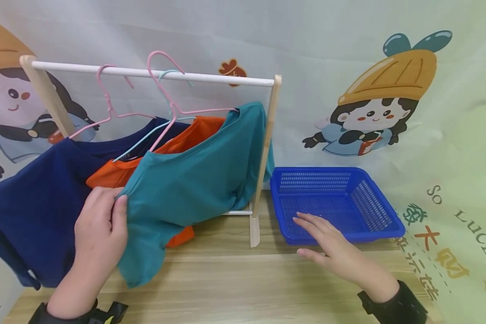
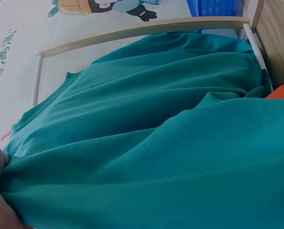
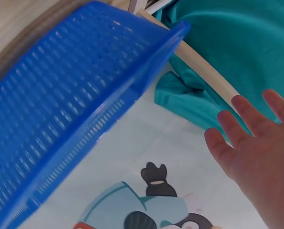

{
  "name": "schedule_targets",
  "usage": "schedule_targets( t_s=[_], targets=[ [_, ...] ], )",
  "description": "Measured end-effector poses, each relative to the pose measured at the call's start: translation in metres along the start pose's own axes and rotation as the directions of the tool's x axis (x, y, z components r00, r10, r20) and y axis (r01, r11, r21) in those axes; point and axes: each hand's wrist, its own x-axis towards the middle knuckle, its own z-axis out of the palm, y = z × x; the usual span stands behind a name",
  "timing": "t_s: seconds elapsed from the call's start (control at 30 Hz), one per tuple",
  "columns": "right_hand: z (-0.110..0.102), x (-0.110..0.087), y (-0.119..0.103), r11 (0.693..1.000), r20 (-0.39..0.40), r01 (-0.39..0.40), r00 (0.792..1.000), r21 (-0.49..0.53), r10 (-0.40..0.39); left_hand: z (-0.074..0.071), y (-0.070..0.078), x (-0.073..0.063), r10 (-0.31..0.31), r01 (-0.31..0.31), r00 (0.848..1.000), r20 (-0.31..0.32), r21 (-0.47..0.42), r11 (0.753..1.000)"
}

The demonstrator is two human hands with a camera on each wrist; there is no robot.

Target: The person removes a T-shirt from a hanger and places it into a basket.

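Note:
A teal shirt (image 1: 186, 180) hangs from a pink hanger (image 1: 168, 96) on the rack's white rail. My left hand (image 1: 101, 225) pinches the shirt's near edge between thumb and fingers; in the left wrist view the teal cloth (image 2: 147, 143) fans out from that grip. Behind it hang an orange shirt (image 1: 198, 130) on a light blue hanger and, at the left, a navy shirt (image 1: 36, 202) on another pink hanger (image 1: 107, 99). My right hand (image 1: 332, 247), fingers straight and holding nothing, hovers in front of the blue basket (image 1: 281, 220).
The small clothes rack has wooden side posts (image 1: 267, 144) and a white top rail (image 1: 227, 79). It stands on a wood-grain table (image 1: 227, 279), with the basket close to its right post. A printed cloth backdrop (image 1: 308, 45) rises behind and at the right.

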Motion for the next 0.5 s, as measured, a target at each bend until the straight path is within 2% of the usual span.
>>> schedule_targets(
  t_s=[0.23, 0.37, 0.5],
  targets=[
    [0.005, -0.001, 0.002, 0.993, 0.001, -0.023, 1.0, 0.114, 0.023, -0.008, -0.008, -0.013, 0.015, -0.015, 1.0, -0.009, 0.013, 1.0],
    [0.007, -0.002, 0.003, 0.992, -0.001, -0.021, 1.0, 0.126, 0.021, -0.014, -0.015, -0.021, 0.04, -0.04, 0.999, 0.024, 0.019, 0.999],
    [0.009, -0.003, 0.003, 0.99, 0.001, -0.029, 1.0, 0.141, 0.029, -0.02, -0.024, -0.027, 0.071, -0.07, 0.994, 0.083, -0.011, 0.997]
  ],
)
